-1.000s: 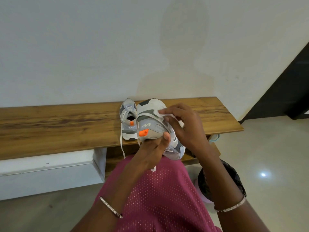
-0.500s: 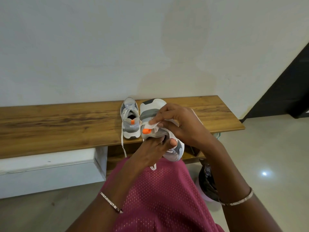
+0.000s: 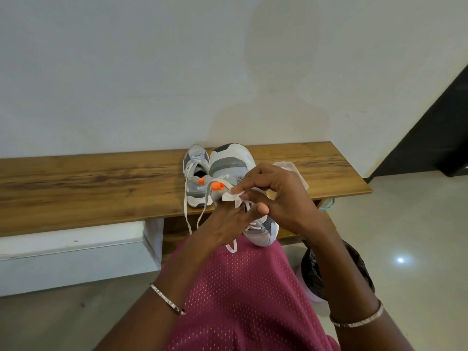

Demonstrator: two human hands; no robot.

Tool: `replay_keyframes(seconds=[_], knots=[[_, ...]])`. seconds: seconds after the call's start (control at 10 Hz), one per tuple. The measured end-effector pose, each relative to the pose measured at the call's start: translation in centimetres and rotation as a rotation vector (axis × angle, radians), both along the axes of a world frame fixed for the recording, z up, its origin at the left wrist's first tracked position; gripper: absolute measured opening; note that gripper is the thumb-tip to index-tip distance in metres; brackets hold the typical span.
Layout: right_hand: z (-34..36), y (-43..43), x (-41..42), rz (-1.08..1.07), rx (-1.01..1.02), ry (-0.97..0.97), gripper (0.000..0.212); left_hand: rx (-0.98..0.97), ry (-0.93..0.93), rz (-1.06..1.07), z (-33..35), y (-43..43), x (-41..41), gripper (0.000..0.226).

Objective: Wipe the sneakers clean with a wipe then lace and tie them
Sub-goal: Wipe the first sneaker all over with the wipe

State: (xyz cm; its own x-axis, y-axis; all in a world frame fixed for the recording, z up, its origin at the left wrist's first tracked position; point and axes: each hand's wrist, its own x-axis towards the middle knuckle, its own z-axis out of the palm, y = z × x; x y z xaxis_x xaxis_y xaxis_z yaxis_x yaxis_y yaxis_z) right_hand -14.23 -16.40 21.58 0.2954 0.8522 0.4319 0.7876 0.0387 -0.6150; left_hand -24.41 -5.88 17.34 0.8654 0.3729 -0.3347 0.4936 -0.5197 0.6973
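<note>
Gripping a grey-and-white sneaker [image 3: 231, 168] from beneath with the left hand [image 3: 228, 226], fingers and thumb curled round its laced middle; tilted toe-down toward the lap, heel raised, orange heel tab showing; pinching a white wipe [image 3: 231, 196] in the right hand [image 3: 281, 196], fingers bent and closed on it, thumb hidden behind them; pressing that wipe against the heel just beside the orange tab, at 9 o'clock of the right fingertips and 12 o'clock of the left knuckles, touching the shoe; loose white laces [image 3: 202, 211] dangling from 7 o'clock of the held shoe, down past the bench edge; standing upright on the wooden bench [image 3: 88, 183], a second sneaker [image 3: 196, 178], at 9 o'clock of the held one and just beside it, heel toward the camera, lace trailing over the edge; lying on the bench at 1 o'clock of the right hand, a pale packet [image 3: 291, 167], partly hidden by the knuckles; on the floor at 5 o'clock of the right hand, a dark-lined bin [image 3: 357, 259]; spread across the lap below, pink mesh fabric [image 3: 240, 287]; on each wrist, a thin bracelet.
</note>
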Motion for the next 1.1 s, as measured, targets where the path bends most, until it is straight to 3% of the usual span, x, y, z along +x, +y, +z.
replay_keyframes(seconds=[0.1,0.2,0.3,0.4,0.5,0.6,0.7,0.9,1.0,1.1], knots=[[0.2,0.2,-0.2,0.018,0.007,-0.02,0.021,-0.089,-0.029,0.097,0.1,0.2,-0.3,0.048],[-0.2,-0.5,0.5,0.022,-0.031,-0.021,0.022,0.035,-0.296,-0.025,0.3,0.0,-1.0,0.102],[-0.8,-1.4,1.4,-0.063,-0.074,0.019,0.022,0.103,-0.355,-0.086,0.8,0.7,-1.1,0.136],[-0.7,-2.0,1.5,-0.178,0.021,0.203,0.023,0.069,-0.374,-0.017,0.1,1.3,-0.5,0.118],[0.3,-1.4,0.7,-0.19,0.092,0.236,0.028,0.029,-0.312,-0.032,0.5,0.9,-0.1,0.107],[1.8,0.1,0.2,-0.143,0.085,0.105,0.037,0.008,-0.307,-0.102,0.1,0.6,0.3,0.094],[2.3,1.0,0.3,-0.145,0.058,0.005,0.038,0.052,-0.301,-0.112,-0.1,0.6,0.6,0.098],[2.0,2.2,-0.7,-0.238,-0.013,-0.096,0.022,0.111,-0.266,-0.097,-0.5,0.8,1.1,0.094],[1.3,2.7,-0.8,-0.239,-0.033,-0.178,0.03,0.157,-0.224,-0.049,-0.5,1.1,1.1,0.086],[1.1,3.0,-0.8,-0.241,-0.028,-0.197,0.02,0.17,-0.238,-0.022,-0.6,1.3,1.2,0.089]])
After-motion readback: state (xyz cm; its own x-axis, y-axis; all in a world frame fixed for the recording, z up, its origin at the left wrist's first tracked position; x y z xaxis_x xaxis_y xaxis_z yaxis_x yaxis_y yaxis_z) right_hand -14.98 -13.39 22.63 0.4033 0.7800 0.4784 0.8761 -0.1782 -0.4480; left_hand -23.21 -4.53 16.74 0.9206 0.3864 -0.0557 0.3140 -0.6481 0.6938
